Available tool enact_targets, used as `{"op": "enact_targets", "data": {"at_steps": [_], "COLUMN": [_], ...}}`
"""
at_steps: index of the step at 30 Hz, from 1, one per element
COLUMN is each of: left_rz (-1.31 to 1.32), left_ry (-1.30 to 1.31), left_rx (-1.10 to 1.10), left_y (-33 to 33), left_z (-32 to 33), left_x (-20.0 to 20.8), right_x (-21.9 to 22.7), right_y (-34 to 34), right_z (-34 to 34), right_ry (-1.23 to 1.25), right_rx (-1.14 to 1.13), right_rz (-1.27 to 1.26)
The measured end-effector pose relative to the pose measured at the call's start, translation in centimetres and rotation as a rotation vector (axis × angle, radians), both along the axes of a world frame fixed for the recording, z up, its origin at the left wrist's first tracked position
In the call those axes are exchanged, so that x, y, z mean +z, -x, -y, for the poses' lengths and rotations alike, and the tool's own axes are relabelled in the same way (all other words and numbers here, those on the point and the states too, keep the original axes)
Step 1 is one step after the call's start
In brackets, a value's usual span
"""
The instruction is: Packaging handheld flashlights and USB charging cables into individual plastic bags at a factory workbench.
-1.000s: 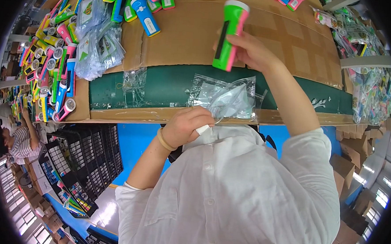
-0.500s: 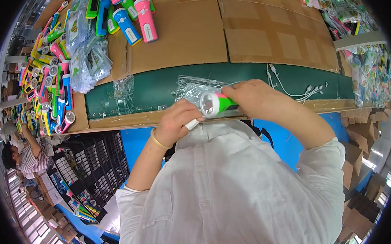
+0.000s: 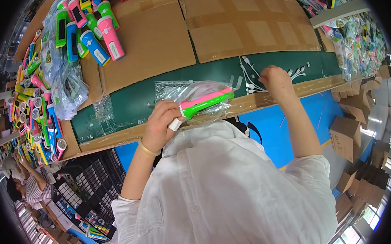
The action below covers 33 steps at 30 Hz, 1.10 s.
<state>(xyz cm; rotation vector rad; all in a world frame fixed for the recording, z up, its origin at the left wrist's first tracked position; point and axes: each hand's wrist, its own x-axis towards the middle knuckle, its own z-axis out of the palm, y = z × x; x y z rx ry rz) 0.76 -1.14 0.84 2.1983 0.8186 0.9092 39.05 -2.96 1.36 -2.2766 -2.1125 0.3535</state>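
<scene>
A pink and green flashlight [image 3: 207,101] lies slantwise at the table's near edge and appears to be inside a clear plastic bag [image 3: 173,89]. My left hand [image 3: 159,125] is closed around its left end, with a small white piece [image 3: 175,124] showing by the thumb. Farther right, my right hand [image 3: 278,83] reaches over the green table strip, fingertips pinched together at a white USB cable [image 3: 251,68]. More white cable plugs [image 3: 252,88] lie just below those fingers, and another bunch of cable ends [image 3: 299,72] lies to the right.
Many colourful flashlights [image 3: 93,46] lie on cardboard [image 3: 141,53] at the far left, beside a heap of clear bags [image 3: 66,93]. Packed bags [image 3: 358,46] pile up at far right. A black crate [image 3: 85,191] stands lower left, near a person in stripes [image 3: 37,189].
My right hand has let go of the flashlight and moved right to the cables. The flashlight now lies along the bag, held at its end by my left hand. The view has shifted.
</scene>
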Motion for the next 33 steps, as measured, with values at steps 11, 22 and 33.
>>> {"op": "enact_targets", "data": {"at_steps": [11,22,33], "left_rz": [-0.024,0.047,0.094], "left_ry": [-0.009,0.127,0.343], "left_rx": [0.034,0.125,0.400], "left_y": [0.0,-0.1,1.0], "left_z": [0.6,1.0,2.7], "left_x": [0.2,-0.3,-0.6], "right_x": [7.5,6.0,5.8], "right_y": [-1.3,6.5,9.6], "right_z": [0.8,-0.9,-3.0], "right_ry": [-0.202,0.143,0.260], "right_rx": [-0.201,0.021,0.334], "right_rz": [-0.978,-1.414,-0.766]}}
